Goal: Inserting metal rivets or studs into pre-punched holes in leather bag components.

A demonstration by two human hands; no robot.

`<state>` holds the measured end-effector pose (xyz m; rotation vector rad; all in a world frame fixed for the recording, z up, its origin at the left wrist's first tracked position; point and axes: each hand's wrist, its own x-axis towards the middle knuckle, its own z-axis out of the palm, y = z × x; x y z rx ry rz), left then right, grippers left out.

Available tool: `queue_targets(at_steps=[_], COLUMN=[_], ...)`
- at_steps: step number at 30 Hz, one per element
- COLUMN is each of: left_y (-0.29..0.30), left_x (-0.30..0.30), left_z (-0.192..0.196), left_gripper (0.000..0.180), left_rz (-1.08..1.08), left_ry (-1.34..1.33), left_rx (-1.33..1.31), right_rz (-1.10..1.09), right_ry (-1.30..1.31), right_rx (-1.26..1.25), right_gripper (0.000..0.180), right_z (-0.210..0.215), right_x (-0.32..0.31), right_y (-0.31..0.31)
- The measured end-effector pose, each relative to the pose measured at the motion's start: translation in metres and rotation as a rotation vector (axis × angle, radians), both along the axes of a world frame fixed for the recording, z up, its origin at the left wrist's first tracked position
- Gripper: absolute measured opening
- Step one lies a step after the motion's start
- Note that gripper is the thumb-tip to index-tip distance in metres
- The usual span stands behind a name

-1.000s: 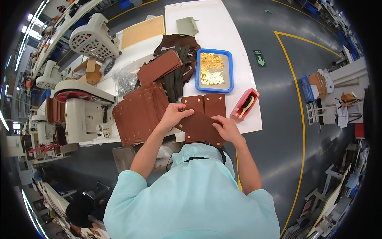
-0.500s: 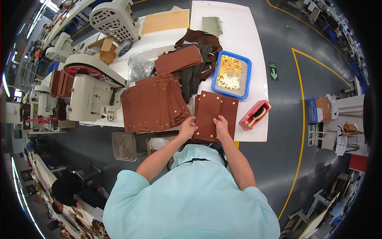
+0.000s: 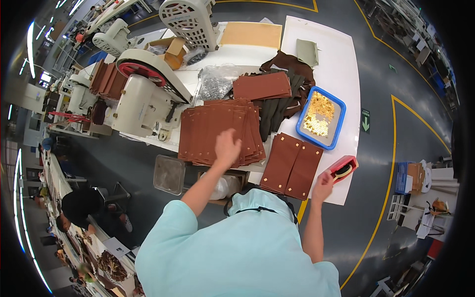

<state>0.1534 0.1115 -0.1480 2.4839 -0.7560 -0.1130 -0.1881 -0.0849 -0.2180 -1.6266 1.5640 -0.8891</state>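
Currently, the left hand is held over a broad stack of brown panels, its fingers half spread; nothing is seen gripped in it, and whether the top panel is touched cannot be told. The right hand is placed just beside the near end of a red tape dispenser; because its fingers are blurred, how far they are opened and whether anything is held cannot be told. Between the hands, two brown panels are laid side by side, dotted with small gold squares near their corners. Beyond them, a blue-rimmed tray is partly covered inside with loose gold pieces. Small silvery pieces are contained in a clear plastic bag, left of a smaller brown pile, and clear plastic is tucked into an open cardboard box. Below the table edge, a whitish plastic bag is set near a clear plastic box. Lettering is borne by the perforated machine cover; on the floor, a green sign is marked with a white arrow and small characters.
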Motion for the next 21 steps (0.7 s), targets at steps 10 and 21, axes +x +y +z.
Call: queue_targets(at_steps=[10, 21], left_y=[0.012, -0.003], left_x=[0.140, 0.144], left_z=[-0.040, -0.038], left_gripper=[0.085, 0.045], left_rz=[0.226, 0.271], left_ry=[-0.023, -0.078], left_rx=[0.026, -0.048], right_rz=[-0.198, -0.470], right_ry=[-0.063, -0.482], right_rx=[0.518, 0.493], right_gripper=[0.029, 0.022], right_z=[0.009, 0.016], right_x=[-0.022, -0.029], right_y=[-0.033, -0.024])
